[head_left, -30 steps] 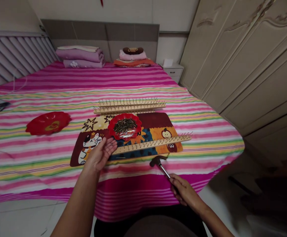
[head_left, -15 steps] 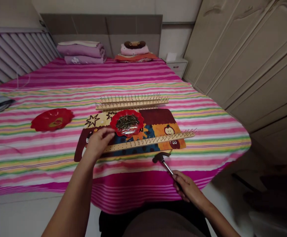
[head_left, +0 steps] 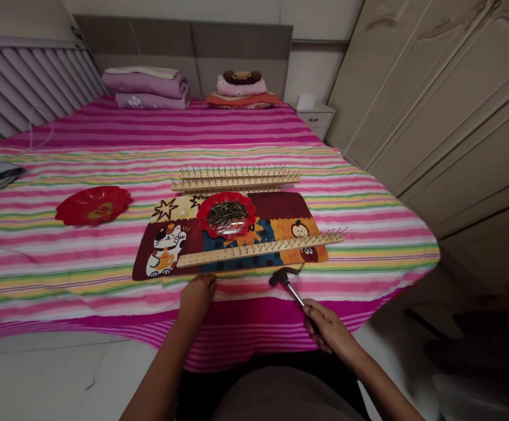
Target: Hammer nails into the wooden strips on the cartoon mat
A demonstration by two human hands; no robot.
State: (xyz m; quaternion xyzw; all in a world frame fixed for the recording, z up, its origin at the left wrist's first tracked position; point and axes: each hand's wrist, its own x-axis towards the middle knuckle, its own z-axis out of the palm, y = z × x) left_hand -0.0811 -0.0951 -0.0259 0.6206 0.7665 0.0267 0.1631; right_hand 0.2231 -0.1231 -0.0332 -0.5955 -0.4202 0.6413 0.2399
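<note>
My right hand (head_left: 326,324) is closed round the handle of a claw hammer (head_left: 295,294), its dark head near the mat's front edge. My left hand (head_left: 198,297) is closed in a pinch just in front of the mat. A thin nail (head_left: 219,280) pokes out to the right from its fingertips. Beyond both hands lies a long wooden strip (head_left: 205,256) on the patterned mat (head_left: 293,204). Nails stand along its middle and right; the left part shows bare holes. Behind the strip, a red scalloped dish (head_left: 201,219) holds a heap of loose nails (head_left: 228,215).
More nail-studded wooden strips (head_left: 236,185) lie at the mat's far edge. Another red dish (head_left: 72,209) sits to the left on the striped bedspread (head_left: 83,263). Folded bedding (head_left: 149,85) is stacked by the headboard. A wardrobe (head_left: 412,111) stands on the right.
My left hand has moved from beside the dish of nails toward me and slightly right, uncovering the strip's left end and the cat picture. The hammer has stayed nearly in place.
</note>
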